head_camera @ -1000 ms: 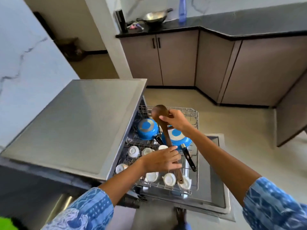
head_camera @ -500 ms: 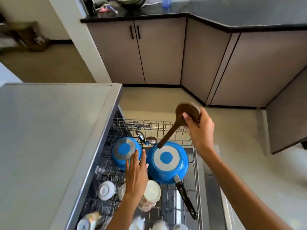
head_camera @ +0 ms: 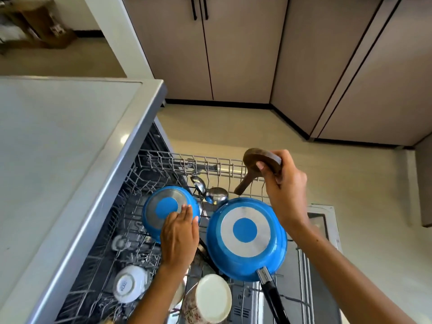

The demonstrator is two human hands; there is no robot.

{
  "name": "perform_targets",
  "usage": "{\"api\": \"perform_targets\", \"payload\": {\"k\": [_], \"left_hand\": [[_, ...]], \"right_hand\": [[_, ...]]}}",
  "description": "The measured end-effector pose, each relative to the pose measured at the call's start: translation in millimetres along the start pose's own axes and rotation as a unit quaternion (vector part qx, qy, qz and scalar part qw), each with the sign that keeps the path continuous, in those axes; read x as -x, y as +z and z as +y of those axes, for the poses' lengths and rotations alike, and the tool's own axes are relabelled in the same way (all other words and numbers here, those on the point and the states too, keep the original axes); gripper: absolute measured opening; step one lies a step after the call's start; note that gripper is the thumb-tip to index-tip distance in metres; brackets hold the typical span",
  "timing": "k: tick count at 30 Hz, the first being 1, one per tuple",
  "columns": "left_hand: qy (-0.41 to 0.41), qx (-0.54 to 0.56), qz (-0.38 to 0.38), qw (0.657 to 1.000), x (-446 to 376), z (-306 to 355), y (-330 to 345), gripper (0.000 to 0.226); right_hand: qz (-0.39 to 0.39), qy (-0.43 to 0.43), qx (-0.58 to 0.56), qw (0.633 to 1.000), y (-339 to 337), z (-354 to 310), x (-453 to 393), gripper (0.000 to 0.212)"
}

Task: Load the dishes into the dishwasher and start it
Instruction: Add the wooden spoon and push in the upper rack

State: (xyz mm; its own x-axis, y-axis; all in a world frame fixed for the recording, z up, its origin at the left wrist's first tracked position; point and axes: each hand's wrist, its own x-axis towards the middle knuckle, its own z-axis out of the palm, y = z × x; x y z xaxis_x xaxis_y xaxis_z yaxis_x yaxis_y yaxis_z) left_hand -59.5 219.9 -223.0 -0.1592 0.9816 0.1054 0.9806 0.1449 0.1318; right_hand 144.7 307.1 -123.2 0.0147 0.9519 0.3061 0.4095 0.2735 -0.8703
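Right hand (head_camera: 284, 185) grips the light, stiff wooden spoon (head_camera: 254, 167) by its bowl at the rack's far edge, left hand (head_camera: 180, 232) flat on the small blue pan (head_camera: 163, 202).

Dishwasher rack (head_camera: 210, 163): two inverted blue pans; left hand (head_camera: 178, 237) flat on smaller pan (head_camera: 163, 206); right hand (head_camera: 284, 185) grips wooden spoon (head_camera: 254, 164).

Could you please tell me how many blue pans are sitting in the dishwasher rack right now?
2. The smaller blue pan sits upside down at the rack's back left, under the left hand's fingertips. The larger blue pan lies upside down to its right, handle pointing forward. None seems hidden.
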Motion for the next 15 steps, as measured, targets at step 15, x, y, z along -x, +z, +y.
{"api": "perform_targets", "payload": {"k": [15], "left_hand": [[-0.014,0.059,0.021,0.998,5,-4,3,0.037]], "right_hand": [[-0.103,-0.003,0.057,0.993,33,18,-27,0.017]]}}
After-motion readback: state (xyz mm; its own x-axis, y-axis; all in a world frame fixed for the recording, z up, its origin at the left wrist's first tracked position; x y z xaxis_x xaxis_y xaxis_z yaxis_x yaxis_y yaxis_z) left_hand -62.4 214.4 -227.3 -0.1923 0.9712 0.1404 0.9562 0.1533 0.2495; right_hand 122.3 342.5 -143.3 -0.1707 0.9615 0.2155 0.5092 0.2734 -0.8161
